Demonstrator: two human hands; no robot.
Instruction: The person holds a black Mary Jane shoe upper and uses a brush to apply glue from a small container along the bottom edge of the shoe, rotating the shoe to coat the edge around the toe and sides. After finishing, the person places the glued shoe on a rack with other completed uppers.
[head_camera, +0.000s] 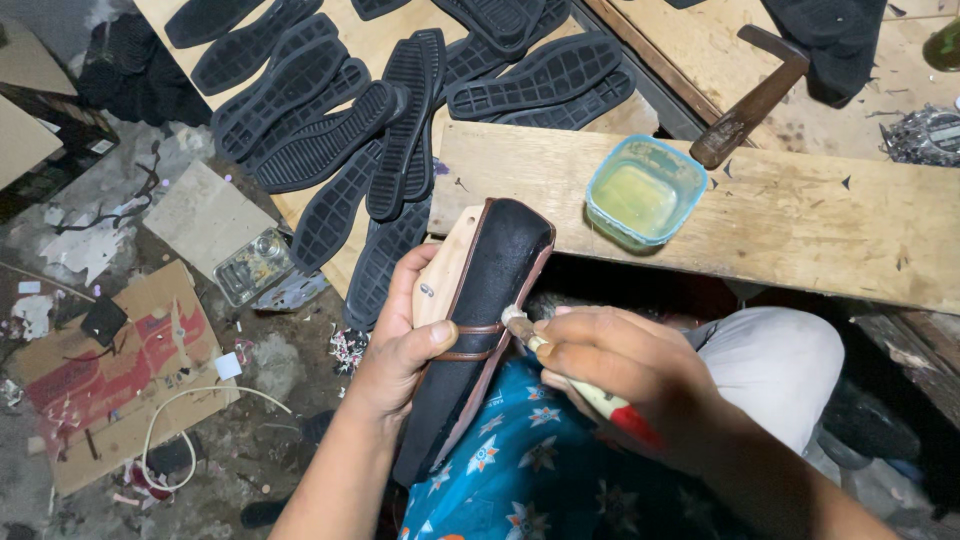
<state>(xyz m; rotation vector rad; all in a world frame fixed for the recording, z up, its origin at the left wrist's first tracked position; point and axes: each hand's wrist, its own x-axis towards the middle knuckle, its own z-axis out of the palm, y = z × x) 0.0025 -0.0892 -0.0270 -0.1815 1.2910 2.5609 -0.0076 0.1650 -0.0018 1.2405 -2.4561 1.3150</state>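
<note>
Gripping black shoe (480, 300) in left hand (400, 340), right hand (610, 365) brushing it

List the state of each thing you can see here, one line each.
Shoe: sole side up, gripped by left hand.
Brush: held in right hand, tip on the shoe.
Glue tub: open, part filled.
Hammer: lying on the bench.
Rubber soles: piled loose.

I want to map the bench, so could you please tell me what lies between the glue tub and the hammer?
In the head view, only bare plank lies between the glue tub and the hammer; the handle's end nearly meets the tub's rim.
</note>
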